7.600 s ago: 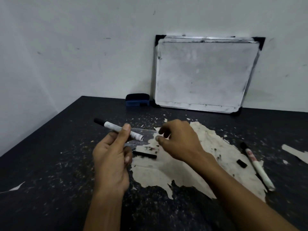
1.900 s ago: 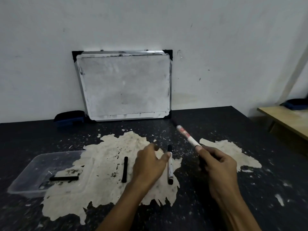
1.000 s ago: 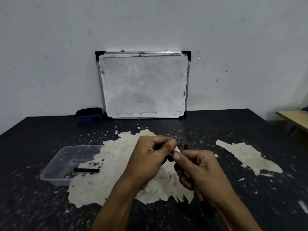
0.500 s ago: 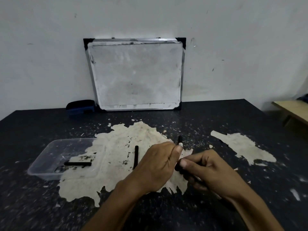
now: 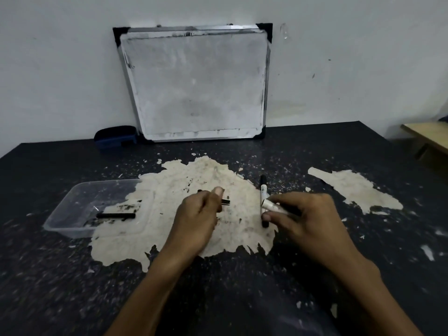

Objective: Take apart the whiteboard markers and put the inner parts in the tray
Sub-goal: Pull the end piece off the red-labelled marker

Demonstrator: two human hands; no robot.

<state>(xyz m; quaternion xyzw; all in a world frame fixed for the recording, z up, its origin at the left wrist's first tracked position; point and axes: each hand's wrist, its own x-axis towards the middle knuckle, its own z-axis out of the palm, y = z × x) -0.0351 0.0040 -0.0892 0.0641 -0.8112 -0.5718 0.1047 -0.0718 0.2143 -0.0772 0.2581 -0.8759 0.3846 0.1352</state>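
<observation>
My right hand (image 5: 308, 221) grips a white marker barrel (image 5: 272, 206), its open end pointing left. A short black end piece (image 5: 226, 202) is pinched in my left hand (image 5: 197, 214), a little apart from the barrel. Another marker (image 5: 263, 190) with a black cap lies on the table just beyond my right fingers. A clear plastic tray (image 5: 70, 230) stands at the left with one black inner stick (image 5: 116, 215) in it. The tip of another black stick (image 5: 199, 190) shows behind my left hand; the rest is hidden.
A whiteboard (image 5: 194, 81) leans on the wall at the back, with a dark blue eraser (image 5: 115, 138) beside it. The black table top (image 5: 60, 287) has large peeled pale patches (image 5: 356, 187). A wooden surface (image 5: 431, 138) juts in at the far right.
My hands were joined on the marker and have pulled apart; the black end piece has come off in my left hand. The view has tilted down slightly.
</observation>
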